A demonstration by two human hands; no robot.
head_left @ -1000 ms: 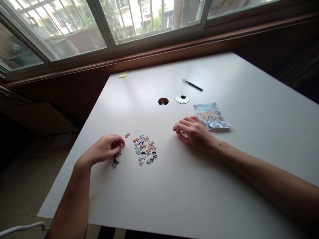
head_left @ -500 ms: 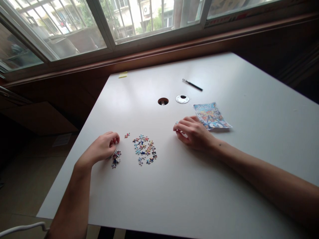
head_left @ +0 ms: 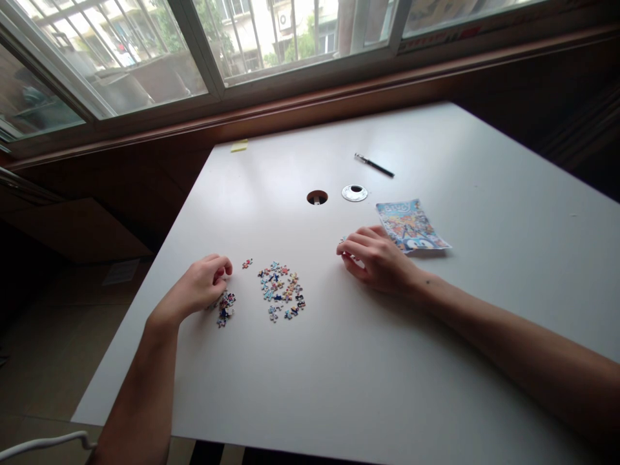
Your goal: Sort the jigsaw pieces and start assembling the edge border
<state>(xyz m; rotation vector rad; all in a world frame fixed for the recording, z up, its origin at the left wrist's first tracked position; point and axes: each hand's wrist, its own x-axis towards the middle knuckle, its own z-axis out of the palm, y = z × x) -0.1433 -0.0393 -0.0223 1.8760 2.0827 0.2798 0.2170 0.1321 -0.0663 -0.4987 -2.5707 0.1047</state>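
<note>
My left hand has its fingers curled in, and whatever they hold, if anything, is hidden. Just below it lies a small heap of jigsaw pieces, partly covered by the hand. A single reddish jigsaw piece rests to the right of its fingertips. Farther right, a looser cluster of jigsaw pieces is spread flat, some pieces seemingly joined. My right hand rests on the table with fingers and thumb curled round jigsaw pieces; a bit of one piece shows past the fingertips.
A colourful printed sheet or packet lies beyond my right hand. On the white table are a cable hole, its round cover, a black pen and a yellow sticky note. A window stands behind.
My left hand has shifted very slightly, its thumb and fingers moving a little above the small heap. The right hand and the loose cluster look unchanged.
</note>
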